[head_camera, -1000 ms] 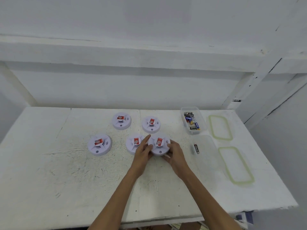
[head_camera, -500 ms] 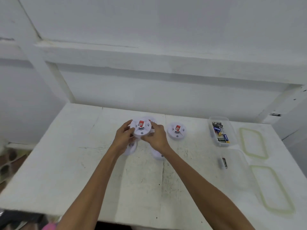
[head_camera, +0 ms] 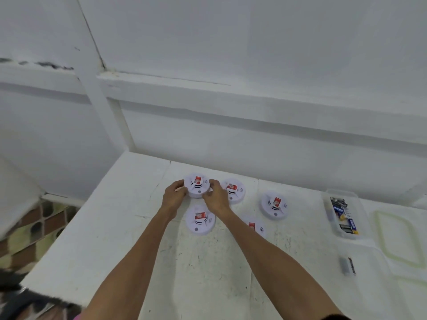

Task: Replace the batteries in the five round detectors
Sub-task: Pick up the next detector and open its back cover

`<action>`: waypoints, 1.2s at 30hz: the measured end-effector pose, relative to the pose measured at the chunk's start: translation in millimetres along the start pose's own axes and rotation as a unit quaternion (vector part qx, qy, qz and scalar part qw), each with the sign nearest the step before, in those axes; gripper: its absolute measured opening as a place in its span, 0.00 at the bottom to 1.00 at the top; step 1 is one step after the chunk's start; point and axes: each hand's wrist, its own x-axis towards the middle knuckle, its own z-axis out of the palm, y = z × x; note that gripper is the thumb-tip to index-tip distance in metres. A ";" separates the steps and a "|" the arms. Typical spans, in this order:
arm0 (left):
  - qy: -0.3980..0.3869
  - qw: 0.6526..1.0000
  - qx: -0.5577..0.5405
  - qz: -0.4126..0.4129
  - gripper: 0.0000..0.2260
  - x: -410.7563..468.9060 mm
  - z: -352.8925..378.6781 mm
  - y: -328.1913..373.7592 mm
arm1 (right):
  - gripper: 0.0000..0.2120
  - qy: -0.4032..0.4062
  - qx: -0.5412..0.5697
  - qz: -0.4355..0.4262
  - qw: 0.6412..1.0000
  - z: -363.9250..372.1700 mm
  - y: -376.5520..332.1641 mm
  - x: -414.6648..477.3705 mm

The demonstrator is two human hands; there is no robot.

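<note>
Five round white detectors with red labels are on the white table [head_camera: 120, 239]. Both hands hold one detector [head_camera: 197, 185] at the far left of the group: my left hand [head_camera: 173, 197] grips its left rim and my right hand [head_camera: 215, 197] grips its right rim. Whether it touches the table I cannot tell. A second detector [head_camera: 200, 219] lies just below my hands. A third detector [head_camera: 233, 190] sits right of my right hand. A fourth detector [head_camera: 274, 204] lies further right. My right forearm partly covers the fifth detector [head_camera: 257, 227].
A clear plastic tub [head_camera: 342, 213] with several batteries stands at the right. A second clear tub [head_camera: 360, 271] nearer me holds a single battery [head_camera: 347, 265]. Two green-rimmed lids [head_camera: 397, 239] lie at the far right. A wall and a ledge rise behind the table.
Both hands carried the detector from the right of the group to its far left. The camera view swung left and tilted up.
</note>
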 end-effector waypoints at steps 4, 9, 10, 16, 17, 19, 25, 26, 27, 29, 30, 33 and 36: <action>-0.030 0.996 0.077 0.022 0.17 3.1 0.7 -3.2 | 0.28 -0.047 -0.020 0.006 0.999 0.2 4.2 2.9; -0.006 0.989 0.148 0.014 0.22 8.4 5.4 -9.0 | 0.28 -0.036 -0.004 -0.013 0.999 -0.3 12.2 4.4; 0.006 0.989 0.150 0.008 0.24 6.5 7.6 -6.0 | 0.25 -0.015 0.001 -0.023 1.000 -2.9 13.2 3.6; 0.047 0.970 0.203 0.124 0.23 -3.1 25.6 16.3 | 0.16 0.096 -0.020 -0.072 0.993 -32.7 25.1 0.2; 0.040 0.964 0.215 0.149 0.22 -3.4 30.5 18.2 | 0.16 0.112 -0.026 -0.081 0.990 -38.5 28.9 0.5; 0.013 0.957 0.229 0.179 0.22 -4.5 40.8 19.1 | 0.15 0.145 -0.039 -0.093 0.984 -48.4 39.0 3.1; -0.108 0.949 0.238 0.174 0.24 -11.6 74.7 20.8 | 0.22 0.134 -0.052 0.007 0.990 -73.4 63.5 4.7; -0.117 0.954 0.229 0.151 0.24 -13.8 79.9 22.0 | 0.25 0.117 -0.054 0.023 0.991 -74.6 66.3 5.0; -0.122 0.957 0.226 0.133 0.23 -15.6 85.4 22.6 | 0.28 0.100 -0.057 0.030 0.993 -74.6 69.1 5.4; -0.131 0.960 0.219 0.115 0.17 -20.1 94.1 22.3 | 0.31 0.075 -0.066 0.026 0.995 -73.6 71.6 5.2; -0.128 0.962 0.212 0.115 0.12 -21.6 97.5 21.5 | 0.32 0.072 -0.071 0.021 0.995 -72.8 71.7 5.2; -0.098 0.972 0.177 0.120 0.04 -26.3 102.4 18.6 | 0.35 0.075 -0.075 0.015 0.994 -71.2 71.2 4.1; -0.104 0.978 0.136 0.120 0.16 -35.6 100.9 21.7 | 0.38 0.087 -0.078 -0.008 0.993 -79.4 75.0 -0.4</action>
